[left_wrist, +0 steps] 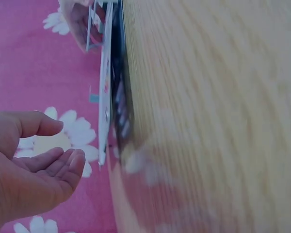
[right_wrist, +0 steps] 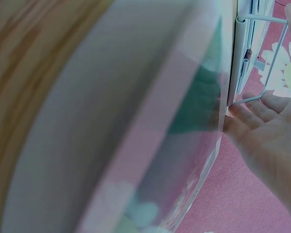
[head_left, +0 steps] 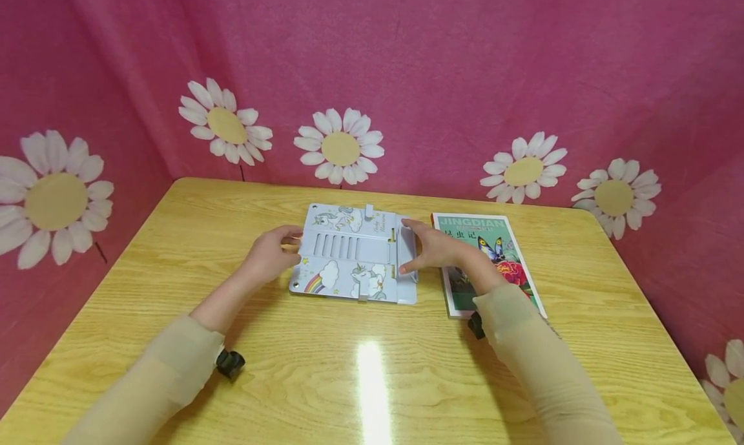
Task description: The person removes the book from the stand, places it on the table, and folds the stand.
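A pale book stand (head_left: 372, 250) printed with unicorns and a rainbow lies flat on the table, its slotted panel facing up. My left hand (head_left: 272, 256) is beside its left edge, fingers loosely bent; the left wrist view shows a gap between that hand (left_wrist: 39, 170) and the stand (left_wrist: 105, 97). At the stand's right end, my right hand (head_left: 433, 246) spans the ledge with thumb and fingers. From the right wrist, a raised wire support (right_wrist: 274, 60) stands out there, and the right hand (right_wrist: 271, 126) holds it at its corners.
A book (head_left: 465, 290) with a green cover, a butterfly and a red flower lies right of the stand, partly under my right forearm. The wooden table (head_left: 290, 367) meets a pink curtain (head_left: 407, 77) with daisies at the back and sides.
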Demonstrator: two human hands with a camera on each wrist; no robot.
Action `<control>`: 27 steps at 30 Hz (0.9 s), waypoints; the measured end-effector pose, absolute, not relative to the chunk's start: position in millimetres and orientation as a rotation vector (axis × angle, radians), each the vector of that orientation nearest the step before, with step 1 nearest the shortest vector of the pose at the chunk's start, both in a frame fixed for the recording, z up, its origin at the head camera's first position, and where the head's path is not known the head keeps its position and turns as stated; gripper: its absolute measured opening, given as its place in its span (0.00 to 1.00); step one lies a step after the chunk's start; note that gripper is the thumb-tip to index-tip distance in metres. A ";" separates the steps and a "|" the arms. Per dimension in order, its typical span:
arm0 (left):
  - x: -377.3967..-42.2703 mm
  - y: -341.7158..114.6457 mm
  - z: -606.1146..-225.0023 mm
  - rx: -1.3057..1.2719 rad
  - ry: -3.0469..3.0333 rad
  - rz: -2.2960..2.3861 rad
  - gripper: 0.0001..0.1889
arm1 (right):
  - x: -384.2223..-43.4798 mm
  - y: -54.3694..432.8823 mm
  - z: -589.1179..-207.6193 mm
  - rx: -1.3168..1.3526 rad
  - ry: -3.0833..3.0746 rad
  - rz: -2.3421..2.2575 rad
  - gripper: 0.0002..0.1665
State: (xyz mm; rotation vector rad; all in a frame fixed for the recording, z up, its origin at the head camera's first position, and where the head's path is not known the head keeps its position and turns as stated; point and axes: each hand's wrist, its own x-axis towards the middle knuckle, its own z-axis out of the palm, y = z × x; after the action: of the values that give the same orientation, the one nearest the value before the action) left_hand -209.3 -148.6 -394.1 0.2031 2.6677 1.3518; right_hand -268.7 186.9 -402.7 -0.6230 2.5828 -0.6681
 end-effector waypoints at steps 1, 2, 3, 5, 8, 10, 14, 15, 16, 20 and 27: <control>-207.6 -146.3 -392.6 0.241 2.685 1.346 0.29 | -268.6 186.9 -402.8 -0.623 2.585 -0.666 0.69; -205.9 -143.8 -391.4 0.279 2.699 1.338 0.29 | -268.5 186.9 -402.8 -0.622 2.587 -0.666 0.69; -203.9 -141.0 -390.2 0.317 2.714 1.330 0.29 | -268.4 186.7 -402.7 -0.619 2.590 -0.664 0.69; -199.7 -134.9 -388.1 0.380 2.733 1.305 0.30 | -268.1 186.5 -402.6 -0.620 2.594 -0.661 0.69; -193.5 -125.4 -386.0 0.442 2.744 1.265 0.30 | -267.8 185.9 -402.5 -0.616 2.596 -0.660 0.69; -190.3 -119.0 -385.9 0.482 2.759 1.222 0.31 | -267.7 185.6 -402.7 -0.618 2.596 -0.656 0.69; -185.3 -106.0 -388.2 0.593 2.795 1.136 0.33 | -268.4 184.8 -402.8 -0.633 2.600 -0.644 0.69; -184.4 -103.1 -389.4 0.614 2.800 1.119 0.33 | -268.6 184.5 -402.9 -0.637 2.601 -0.639 0.70; -183.4 -100.3 -390.4 0.639 2.805 1.105 0.34 | -268.8 184.2 -403.1 -0.641 2.602 -0.631 0.70; -180.6 -91.4 -395.7 0.679 2.781 1.090 0.34 | -269.7 183.3 -404.6 -0.648 2.602 -0.623 0.70; -179.9 -79.7 -404.7 0.761 2.756 1.001 0.34 | -270.7 183.3 -407.0 -0.657 2.610 -0.591 0.69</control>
State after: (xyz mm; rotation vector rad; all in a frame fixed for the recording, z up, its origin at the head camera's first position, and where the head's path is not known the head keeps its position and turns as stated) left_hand -179.9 -79.7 -404.7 0.7615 2.7563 1.0010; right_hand -270.7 183.3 -407.0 -0.6574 2.6102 -0.5913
